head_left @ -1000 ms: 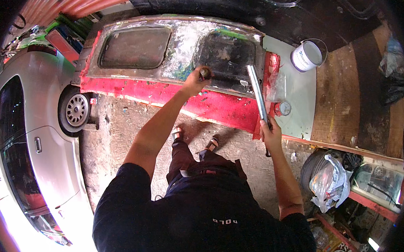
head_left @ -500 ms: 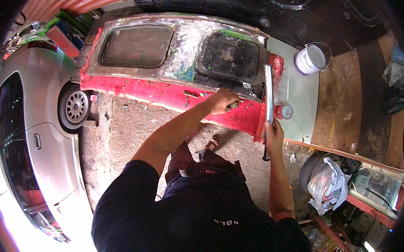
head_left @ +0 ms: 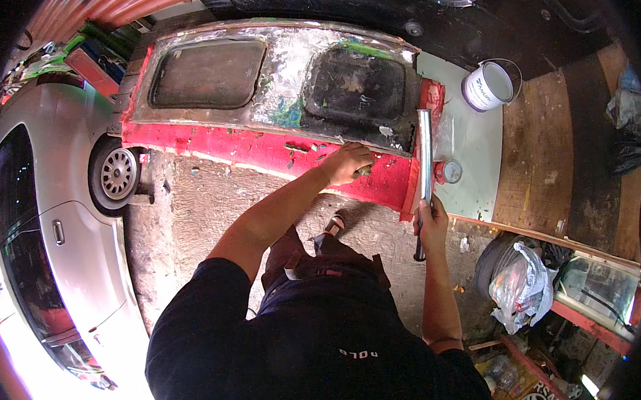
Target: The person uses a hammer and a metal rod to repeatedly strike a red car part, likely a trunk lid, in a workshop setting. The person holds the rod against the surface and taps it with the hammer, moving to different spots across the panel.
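Observation:
A worn metal panel (head_left: 281, 78) with two rounded recesses and patches of white, green and blue paint lies in front of me. My left hand (head_left: 348, 164) is closed at its near edge, over the red cloth (head_left: 265, 148). A small, dull greenish-brown end of something pokes out of that fist; the rest is hidden by my fingers. To the right, my right hand (head_left: 433, 220) grips a long silver metal tube (head_left: 424, 151) with a dark lower end. The tube points away from me, beside the panel's right edge.
A white paint pail (head_left: 486, 87) and a small red tin (head_left: 449, 172) stand on the pale board (head_left: 473, 186) at right. A silver car (head_left: 73, 209) is close on the left. Plastic bags (head_left: 522, 287) lie by a tyre at lower right.
The view has shifted slightly. My right hand and the tube sit a little lower in view, the tube now more upright. The left hand stays at the panel's near edge, still closed.

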Available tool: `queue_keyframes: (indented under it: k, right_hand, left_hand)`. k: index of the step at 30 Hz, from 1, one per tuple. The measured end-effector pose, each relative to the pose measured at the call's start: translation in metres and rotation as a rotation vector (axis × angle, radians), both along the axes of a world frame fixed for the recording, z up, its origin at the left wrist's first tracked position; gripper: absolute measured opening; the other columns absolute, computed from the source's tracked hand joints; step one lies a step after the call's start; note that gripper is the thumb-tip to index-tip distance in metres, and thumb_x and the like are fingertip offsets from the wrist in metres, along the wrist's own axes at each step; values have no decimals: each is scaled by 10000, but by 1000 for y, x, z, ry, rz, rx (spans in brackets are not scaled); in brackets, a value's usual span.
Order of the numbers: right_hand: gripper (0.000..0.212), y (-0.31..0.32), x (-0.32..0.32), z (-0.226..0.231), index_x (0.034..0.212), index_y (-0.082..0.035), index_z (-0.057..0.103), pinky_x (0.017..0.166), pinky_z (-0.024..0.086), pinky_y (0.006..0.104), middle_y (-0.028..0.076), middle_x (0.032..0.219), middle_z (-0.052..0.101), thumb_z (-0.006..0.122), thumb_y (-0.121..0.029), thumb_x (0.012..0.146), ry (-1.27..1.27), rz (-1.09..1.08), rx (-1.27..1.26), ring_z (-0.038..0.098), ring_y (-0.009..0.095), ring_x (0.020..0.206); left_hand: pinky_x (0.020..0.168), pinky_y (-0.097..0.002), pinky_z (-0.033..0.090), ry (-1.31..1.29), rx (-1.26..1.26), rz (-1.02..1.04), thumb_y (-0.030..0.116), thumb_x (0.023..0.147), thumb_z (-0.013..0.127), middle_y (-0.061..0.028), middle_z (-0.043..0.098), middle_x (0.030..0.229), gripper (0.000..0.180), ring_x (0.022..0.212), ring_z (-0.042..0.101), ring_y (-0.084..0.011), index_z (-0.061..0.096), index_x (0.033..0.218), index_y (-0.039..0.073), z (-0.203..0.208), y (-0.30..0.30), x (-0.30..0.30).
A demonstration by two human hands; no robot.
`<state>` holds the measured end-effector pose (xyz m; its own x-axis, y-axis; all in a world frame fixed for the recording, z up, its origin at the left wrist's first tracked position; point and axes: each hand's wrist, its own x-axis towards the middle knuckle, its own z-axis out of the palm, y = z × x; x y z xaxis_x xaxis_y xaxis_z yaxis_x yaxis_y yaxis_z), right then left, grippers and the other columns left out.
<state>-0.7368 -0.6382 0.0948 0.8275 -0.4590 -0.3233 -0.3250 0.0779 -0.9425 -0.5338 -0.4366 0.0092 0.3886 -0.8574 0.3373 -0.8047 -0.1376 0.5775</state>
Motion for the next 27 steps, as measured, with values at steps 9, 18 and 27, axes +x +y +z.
queue_keyframes:
  k: [9,18,27]
  right_hand:
    - [338,1,0,0,1258,4,526,368,334,223,-9,609,489,556,-182,978,3,10,-3,418,65,424]
    - [324,3,-1,-1,1229,0,546,374,326,224,-25,596,479,578,-189,968,-10,8,24,408,56,425]
    - [314,5,-2,1,1241,9,531,372,343,223,-17,611,481,535,-167,981,24,33,25,414,59,423]
  left_hand:
    - [870,-421,426,65,-57,26,68,736,676,-94,583,926,191,942,557,-306,588,906,67,1,0,1]
    - [854,-430,434,62,-101,54,58,726,675,-100,587,923,203,927,564,-312,589,910,58,-9,3,-2]
    - [830,-433,437,81,-66,4,58,696,677,-103,586,915,223,920,566,-318,578,896,51,-5,6,6]
